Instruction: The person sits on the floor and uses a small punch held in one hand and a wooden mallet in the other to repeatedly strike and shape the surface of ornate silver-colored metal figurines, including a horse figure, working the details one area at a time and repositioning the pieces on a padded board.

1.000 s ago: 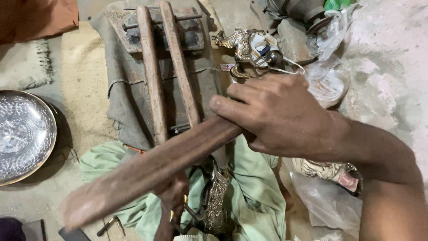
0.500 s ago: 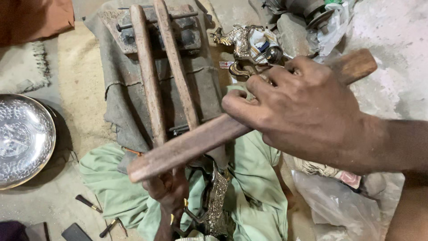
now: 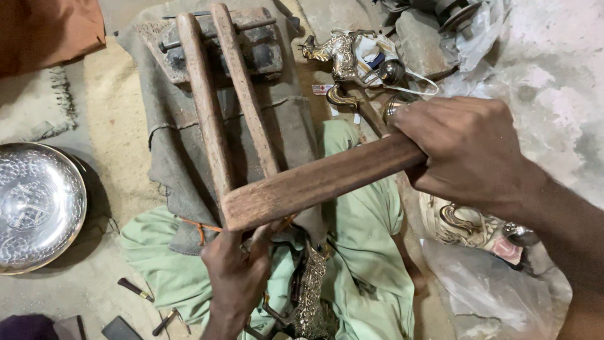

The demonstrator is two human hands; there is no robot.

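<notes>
My right hand (image 3: 469, 148) grips a flat wooden mallet (image 3: 314, 182) by one end. Its other end is down over the near ends of two long wooden bars (image 3: 207, 107) that run away from me, side by side, on a grey cloth. My left hand (image 3: 236, 274) is just under the mallet's end, fingers closed on something small that I cannot make out. An ornate silver metal piece (image 3: 309, 289) lies beside that hand on a pale green cloth (image 3: 362, 252).
A hammered silver dish (image 3: 34, 208) sits at the left. The bars meet a stone block with a metal rod (image 3: 251, 47) at the far end. Silver ornaments (image 3: 346, 53), plastic bags (image 3: 491, 296) and small tools (image 3: 135, 289) lie around.
The mallet has swung from a raised, blurred slant down onto the bar ends. My right hand has slid toward the handle's end and shifted right. My left hand has stayed below.
</notes>
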